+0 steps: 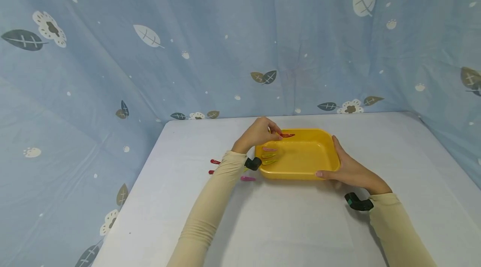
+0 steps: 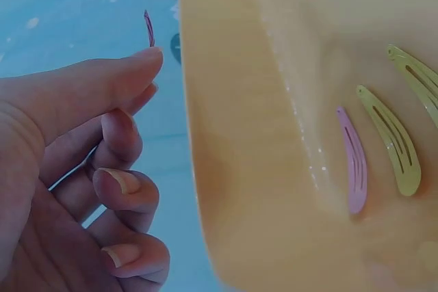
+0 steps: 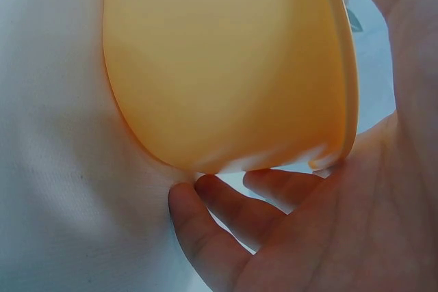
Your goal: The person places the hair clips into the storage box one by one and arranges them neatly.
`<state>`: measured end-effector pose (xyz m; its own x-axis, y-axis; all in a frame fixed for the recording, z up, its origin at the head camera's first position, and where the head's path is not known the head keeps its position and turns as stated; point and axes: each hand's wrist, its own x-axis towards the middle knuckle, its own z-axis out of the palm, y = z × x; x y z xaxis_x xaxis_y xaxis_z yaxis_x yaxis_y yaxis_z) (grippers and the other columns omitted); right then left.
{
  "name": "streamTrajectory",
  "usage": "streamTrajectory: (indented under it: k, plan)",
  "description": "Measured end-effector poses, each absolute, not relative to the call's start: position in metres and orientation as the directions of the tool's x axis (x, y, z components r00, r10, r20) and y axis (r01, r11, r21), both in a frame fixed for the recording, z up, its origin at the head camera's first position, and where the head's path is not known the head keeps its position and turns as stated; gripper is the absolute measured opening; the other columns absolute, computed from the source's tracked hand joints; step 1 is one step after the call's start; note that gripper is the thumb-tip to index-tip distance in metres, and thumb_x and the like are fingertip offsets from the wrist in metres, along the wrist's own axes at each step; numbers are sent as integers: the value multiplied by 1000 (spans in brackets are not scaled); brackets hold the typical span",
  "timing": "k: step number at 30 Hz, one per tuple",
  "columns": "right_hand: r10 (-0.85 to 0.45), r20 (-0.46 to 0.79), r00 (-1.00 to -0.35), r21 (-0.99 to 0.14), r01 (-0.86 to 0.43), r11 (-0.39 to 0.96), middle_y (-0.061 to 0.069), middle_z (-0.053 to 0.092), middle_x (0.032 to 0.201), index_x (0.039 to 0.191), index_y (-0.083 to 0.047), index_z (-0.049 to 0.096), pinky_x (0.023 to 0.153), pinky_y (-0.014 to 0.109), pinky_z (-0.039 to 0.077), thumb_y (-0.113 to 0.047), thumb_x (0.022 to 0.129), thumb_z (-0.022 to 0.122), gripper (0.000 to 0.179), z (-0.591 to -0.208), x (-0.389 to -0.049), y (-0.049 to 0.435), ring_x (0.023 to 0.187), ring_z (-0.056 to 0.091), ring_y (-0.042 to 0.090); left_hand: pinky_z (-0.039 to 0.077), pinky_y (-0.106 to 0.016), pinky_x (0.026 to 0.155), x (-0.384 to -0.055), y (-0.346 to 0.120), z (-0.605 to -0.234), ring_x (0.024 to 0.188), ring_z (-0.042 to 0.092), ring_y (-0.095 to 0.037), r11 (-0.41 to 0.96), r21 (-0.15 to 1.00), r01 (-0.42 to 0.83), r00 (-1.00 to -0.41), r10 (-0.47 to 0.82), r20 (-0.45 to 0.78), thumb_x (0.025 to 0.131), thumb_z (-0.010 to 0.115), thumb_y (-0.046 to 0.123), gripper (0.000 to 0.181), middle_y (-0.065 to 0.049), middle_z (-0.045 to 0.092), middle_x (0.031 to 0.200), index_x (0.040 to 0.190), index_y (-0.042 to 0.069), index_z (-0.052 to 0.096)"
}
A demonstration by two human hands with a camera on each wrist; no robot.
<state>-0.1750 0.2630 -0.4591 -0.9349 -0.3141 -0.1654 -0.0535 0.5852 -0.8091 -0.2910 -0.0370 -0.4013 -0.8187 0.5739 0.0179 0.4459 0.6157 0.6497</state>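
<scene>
My left hand pinches a red snap hair clip between thumb and fingertips at the far left corner of the yellow tray. In the left wrist view only a narrow end of that clip sticks out past the thumb. Inside the tray's left part lie a pink hair clip and two yellow hair clips, side by side. My right hand grips the tray's right end, thumb at the near rim. Its fingertips press against the tray's outer wall in the right wrist view.
Left of the tray, partly behind my left forearm, two red clips, a pink clip and a bit of yellow lie on the white table. A blue patterned curtain hangs behind the table and along its sides.
</scene>
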Motion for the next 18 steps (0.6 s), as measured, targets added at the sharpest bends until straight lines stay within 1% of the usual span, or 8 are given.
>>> streamTrajectory:
  k: [2, 5, 10, 18]
  plan:
    - [-315, -164, -935, -808, -56, 587, 29, 22, 165, 161, -13, -27, 113, 76, 29, -43, 87, 80, 134, -459, -175, 263, 135, 42, 41, 38, -19, 60, -291, -36, -402, 69, 50, -12, 620, 644, 448, -818, 575, 15, 90, 81, 18, 14, -1, 65, 75, 99, 8, 82]
    - [-313, -165, -935, -805, -56, 591, 29, 21, 165, 160, -12, -28, 113, 76, 29, -44, 87, 80, 134, -460, -175, 264, 135, 42, 42, 37, -20, 60, -290, -34, -403, 68, 49, -12, 627, 639, 445, -818, 575, 6, 91, 81, 17, 13, 0, 64, 74, 99, 8, 82]
    - [-311, -171, -935, -801, -52, 596, 31, 13, 168, 160, -13, -28, 114, 76, 28, -44, 87, 80, 135, -461, -176, 265, 139, 38, 44, 37, -20, 60, -290, -31, -405, 66, 48, -12, 639, 633, 437, -815, 579, -22, 91, 80, 16, 11, -1, 64, 73, 98, 8, 82]
    - [-309, -180, -934, -800, -44, 599, 31, 10, 169, 160, -13, -29, 113, 76, 29, -45, 87, 80, 134, -460, -176, 265, 140, 38, 44, 43, -19, 64, -293, -27, -409, 70, 53, -11, 682, 587, 435, -807, 585, -82, 90, 81, 19, 12, -1, 74, 81, 98, 9, 82]
